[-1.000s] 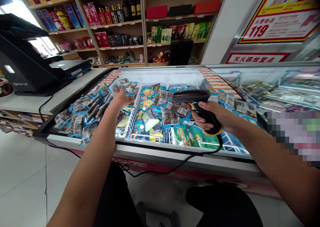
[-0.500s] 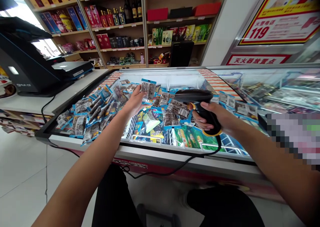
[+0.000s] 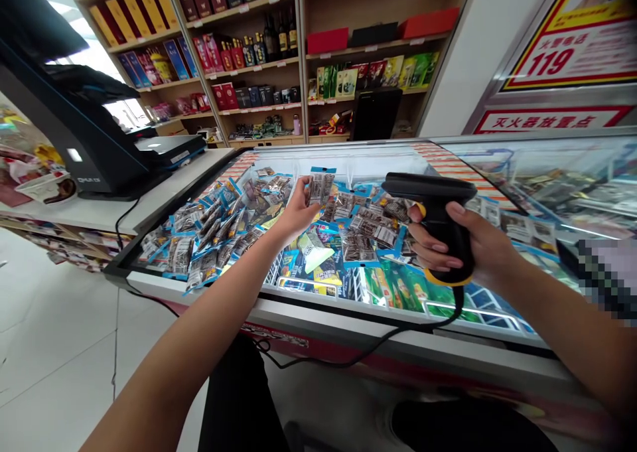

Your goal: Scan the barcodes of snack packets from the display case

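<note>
My left hand (image 3: 298, 212) grips a small clear snack packet (image 3: 321, 185) by its side. The packet has a blue top strip and dark brown contents, and it stands nearly upright above the freezer. In my right hand (image 3: 442, 239) is a black and yellow handheld barcode scanner (image 3: 430, 188), its head pointing left toward the packet. A gap separates scanner and packet. Similar packets lie on the freezer glass: a heap (image 3: 212, 223) to the left and several more (image 3: 373, 226) between and under my hands.
The chest freezer (image 3: 323, 309) has wire baskets with bright ice-cream packs under its glass. The scanner's cord (image 3: 348, 361) loops along its front edge. A black scale (image 3: 99, 153) stands on the counter at left. Stocked shelves (image 3: 259, 67) rise behind.
The view has turned a little left, so the scene sits further right. The scanner has moved right, widening its gap from the packet. Both hands keep their hold.
</note>
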